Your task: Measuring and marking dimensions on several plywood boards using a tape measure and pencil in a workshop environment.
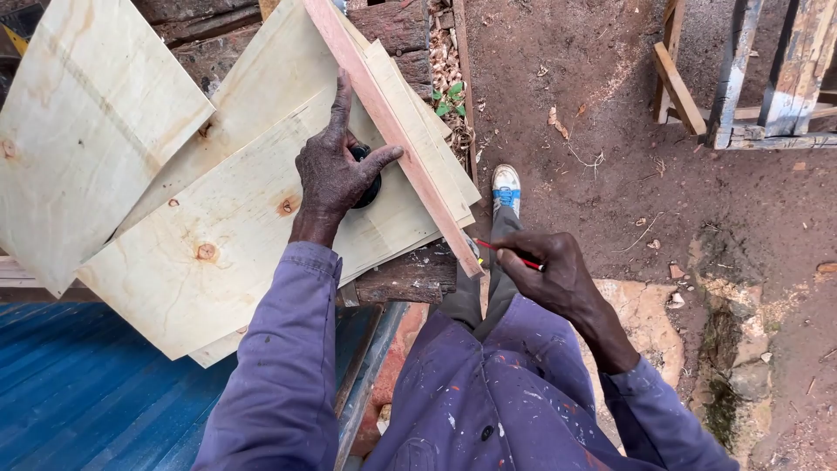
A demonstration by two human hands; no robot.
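I'm pressing my left hand (336,174) down on a small round black object (366,174), fingers spread over it, forefinger stretched forward and thumb reaching out toward the reddish wooden strip (392,131). The black thing is mostly hidden under my palm, so I cannot tell what it is. It is sitting on the top pale plywood sheet (235,235), knotted and light yellow, just beside the strip, which is lying at a slant across the sheets. I'm counting at least three sheets fanned out under and beyond my left fingers, one strip, one black object. My right hand (549,279) is hovering off to the near side of the strip's lower end, fingers pinched narrow around one red pencil (510,253), its tip pointing back toward the strip.
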